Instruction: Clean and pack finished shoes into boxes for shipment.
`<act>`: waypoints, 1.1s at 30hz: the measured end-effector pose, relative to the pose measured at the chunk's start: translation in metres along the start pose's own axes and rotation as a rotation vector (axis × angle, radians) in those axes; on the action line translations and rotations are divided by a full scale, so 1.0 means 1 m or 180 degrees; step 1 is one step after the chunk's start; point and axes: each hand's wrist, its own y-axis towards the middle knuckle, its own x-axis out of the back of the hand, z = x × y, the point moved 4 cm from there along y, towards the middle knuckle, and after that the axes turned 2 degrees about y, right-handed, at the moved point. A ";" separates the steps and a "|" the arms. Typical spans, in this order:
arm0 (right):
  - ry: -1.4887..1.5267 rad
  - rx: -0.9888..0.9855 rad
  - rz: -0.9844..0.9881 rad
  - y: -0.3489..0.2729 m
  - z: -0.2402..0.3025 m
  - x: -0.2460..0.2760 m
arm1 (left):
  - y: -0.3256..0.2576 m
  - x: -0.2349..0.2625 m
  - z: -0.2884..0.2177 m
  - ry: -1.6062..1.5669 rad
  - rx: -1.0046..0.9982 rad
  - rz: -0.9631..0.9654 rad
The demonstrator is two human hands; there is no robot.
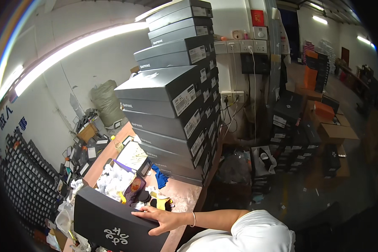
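Observation:
A dark grey shoebox with a pale flower-like logo on its face is at the near edge of the table. My right hand lies across its upper right edge, fingers stretched out and thumb spread down over the face. It touches the box without wrapping round it. My left hand is out of view. Just beyond the box are crumpled white paper, a blue cloth, a yellow and black item and a small open box.
A tall stack of grey shoeboxes stands on the pinkish table beyond the clutter. Many shoeboxes are piled along the left wall. More boxes and cartons stand on the floor at right. Cables hang from wall sockets.

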 end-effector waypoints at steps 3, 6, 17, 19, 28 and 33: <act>-0.0099 0.0022 -0.0239 -0.011 0.001 -0.001 | 0.021 -0.006 -0.042 -0.0977 0.0267 0.0222; -0.0320 0.0036 -0.0593 -0.027 0.005 -0.008 | 0.027 -0.022 -0.077 -0.2643 0.0725 0.0194; -0.0666 -0.0197 -0.1745 -0.113 0.034 -0.067 | -0.014 -0.043 -0.077 -0.3207 0.1913 0.1048; -0.0660 -0.0527 -0.1888 -0.132 0.038 -0.072 | -0.023 -0.054 -0.086 -0.3065 0.1912 0.1082; -0.0749 -0.0724 -0.2135 -0.163 0.055 -0.077 | -0.037 -0.078 -0.137 -0.3502 0.1886 0.1494; -0.0889 -0.0508 -0.2049 -0.186 0.068 -0.059 | -0.059 -0.096 -0.124 -0.3493 0.1985 0.1246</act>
